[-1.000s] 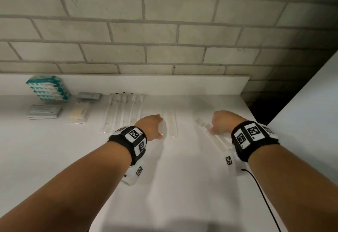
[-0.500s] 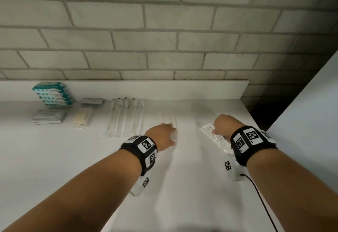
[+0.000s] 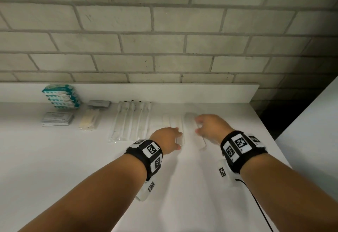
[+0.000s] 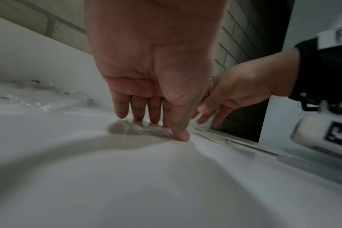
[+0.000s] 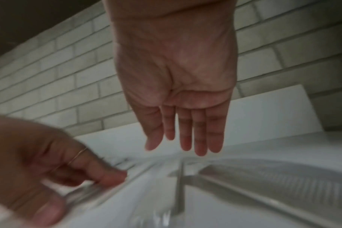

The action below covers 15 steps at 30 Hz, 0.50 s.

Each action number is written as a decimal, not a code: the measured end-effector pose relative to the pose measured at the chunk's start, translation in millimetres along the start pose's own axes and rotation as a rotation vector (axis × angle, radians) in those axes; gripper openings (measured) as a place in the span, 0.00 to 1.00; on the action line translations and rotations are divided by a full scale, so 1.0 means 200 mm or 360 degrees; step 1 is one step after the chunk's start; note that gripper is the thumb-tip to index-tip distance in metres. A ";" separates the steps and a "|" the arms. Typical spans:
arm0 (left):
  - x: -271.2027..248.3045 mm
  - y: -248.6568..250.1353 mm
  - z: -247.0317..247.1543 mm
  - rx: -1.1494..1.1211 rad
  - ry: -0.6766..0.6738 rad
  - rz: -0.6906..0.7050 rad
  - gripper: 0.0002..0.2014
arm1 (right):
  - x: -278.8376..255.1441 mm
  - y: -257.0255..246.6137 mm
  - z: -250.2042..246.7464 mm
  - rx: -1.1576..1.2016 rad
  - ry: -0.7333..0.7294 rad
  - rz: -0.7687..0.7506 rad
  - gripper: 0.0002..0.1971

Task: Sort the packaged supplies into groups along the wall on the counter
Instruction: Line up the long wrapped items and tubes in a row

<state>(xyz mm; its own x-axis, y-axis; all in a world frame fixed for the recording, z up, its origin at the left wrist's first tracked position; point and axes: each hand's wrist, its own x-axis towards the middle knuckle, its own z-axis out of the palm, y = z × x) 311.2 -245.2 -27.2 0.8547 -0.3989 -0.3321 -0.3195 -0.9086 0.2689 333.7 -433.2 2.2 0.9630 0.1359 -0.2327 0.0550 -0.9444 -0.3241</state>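
Clear long packets point(image 3: 173, 122) lying on the counter point(image 3: 73, 158) with long axes running toward the wall point(image 3: 164, 48), forming the rightmost group. Left hand point(image 3: 167, 137) pressing straight fingers point(image 4: 154, 114) on their near ends. Right hand point(image 3: 210, 125) hovering just right, slack and holding nothing, above one more packet point(image 3: 193, 131) lying parallel; nearer, so probably nudging it leftward next. Teal boxes point(image 3: 60, 96) stacked far left; print too small for reading.
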 end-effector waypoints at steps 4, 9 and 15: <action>-0.01 -0.05 -0.02 -0.0045 -0.0009 0.0031 0.32 | 0.01 -0.03 0.10 -0.0423 -0.0351 -0.0109 0.33; -0.02 -0.09 -0.03 -0.0086 0.0029 0.0046 0.33 | 0.07 -0.07 0.14 -0.0511 -0.0311 -0.0097 0.27; -0.01 -0.06 -0.02 0.0042 0.0064 0.0091 0.32 | 0.04 -0.07 0.05 -0.0249 -0.0233 -0.0122 0.27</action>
<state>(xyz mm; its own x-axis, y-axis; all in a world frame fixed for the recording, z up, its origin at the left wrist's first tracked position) 315.4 -234.2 -26.4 0.8504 -0.4454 -0.2801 -0.3785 -0.8877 0.2623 338.1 -416.5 -4.3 0.9065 0.2403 -0.3473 0.1778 -0.9631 -0.2022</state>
